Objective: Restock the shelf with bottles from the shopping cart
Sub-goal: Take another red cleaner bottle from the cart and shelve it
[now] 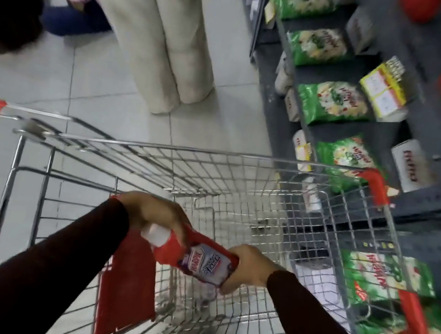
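Head view, 1 red bottle (197,256) gripped by 2 hands' fingers, left hand (151,213), right hand (247,267), 1 cart (242,170)

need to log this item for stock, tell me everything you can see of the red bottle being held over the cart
The red bottle looks like squeezable plastic, with a white cap at one end and a white and blue label with red lettering on its side, too blurred to read. It lies nearly on its side, cap towards the left and slightly raised, above the wire basket of the shopping cart. The left hand grips it by the cap end and the right hand holds its base. Nothing else touches it.
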The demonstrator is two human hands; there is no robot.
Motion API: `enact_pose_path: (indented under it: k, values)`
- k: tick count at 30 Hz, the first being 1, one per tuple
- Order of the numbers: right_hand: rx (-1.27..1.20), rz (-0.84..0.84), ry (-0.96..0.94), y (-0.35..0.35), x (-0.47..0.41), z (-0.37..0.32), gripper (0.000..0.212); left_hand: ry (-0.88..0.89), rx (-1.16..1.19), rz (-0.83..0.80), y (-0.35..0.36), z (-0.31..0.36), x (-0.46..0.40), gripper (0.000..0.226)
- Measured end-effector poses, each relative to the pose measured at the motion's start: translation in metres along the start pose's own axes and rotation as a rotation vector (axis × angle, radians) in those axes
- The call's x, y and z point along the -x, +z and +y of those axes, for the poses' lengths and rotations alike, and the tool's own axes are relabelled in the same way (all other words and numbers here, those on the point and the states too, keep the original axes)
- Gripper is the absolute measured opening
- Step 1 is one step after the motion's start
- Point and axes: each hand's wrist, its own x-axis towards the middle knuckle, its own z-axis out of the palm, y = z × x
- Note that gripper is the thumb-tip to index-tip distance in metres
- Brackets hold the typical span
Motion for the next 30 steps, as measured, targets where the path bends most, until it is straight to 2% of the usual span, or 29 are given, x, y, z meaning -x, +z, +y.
enact_pose_path:
  k: [3, 6, 9, 12, 15, 16, 19, 21, 22, 25, 28, 30]
  values:
    - [-0.203, 0.113, -0.065, -0.019, 0.055, -0.003, 0.051, 0.21, 0.236, 0.098, -0.011, 0.043, 0.037, 0.028]
    - [-0.41, 0.264, -0.148, -0.02, 0.131, -0.008, 0.04, 0.458, 0.259, 0.003, 0.015, 0.109, 0.077, 0.023]
    - [-0.594, 0.404, -0.309, -0.013, 0.206, -0.018, 0.031, 0.662, 0.226, -0.027, 0.068, 0.172, 0.11, 0.037]
    - [-0.651, 0.625, -0.422, -0.002, 0.285, -0.024, 0.035, 0.844, 0.203, -0.056, 0.137, 0.231, 0.146, 0.043]
    - [-0.61, 0.892, -0.514, 0.01, 0.362, -0.023, 0.034, 1.007, 0.132, -0.157, 0.213, 0.282, 0.186, 0.069]
    - [-0.59, 0.965, -0.539, 0.014, 0.387, -0.025, 0.032, 1.047, 0.113, -0.207, 0.238, 0.297, 0.199, 0.073]
    - [-0.585, 1.166, -0.626, 0.025, 0.459, -0.02, 0.026, 1.145, 0.026, -0.387, 0.313, 0.338, 0.244, 0.054]
    - [-0.563, 1.283, -0.682, 0.036, 0.508, -0.019, 0.047, 1.187, -0.051, -0.488, 0.366, 0.359, 0.277, 0.054]
    - [-0.572, 1.324, -0.708, 0.04, 0.528, -0.017, 0.055, 1.204, -0.078, -0.517, 0.387, 0.367, 0.291, 0.053]
    - [-0.565, 1.467, -0.768, 0.059, 0.586, -0.01, 0.044, 1.278, -0.214, -0.591, 0.45, 0.384, 0.33, 0.049]
    - [-0.558, 1.588, -0.822, 0.076, 0.636, -0.005, 0.054, 1.319, -0.304, -0.666, 0.501, 0.398, 0.361, 0.045]
    - [-0.539, 1.643, -0.827, 0.084, 0.663, -0.002, 0.051, 1.34, -0.339, -0.719, 0.531, 0.404, 0.382, 0.041]
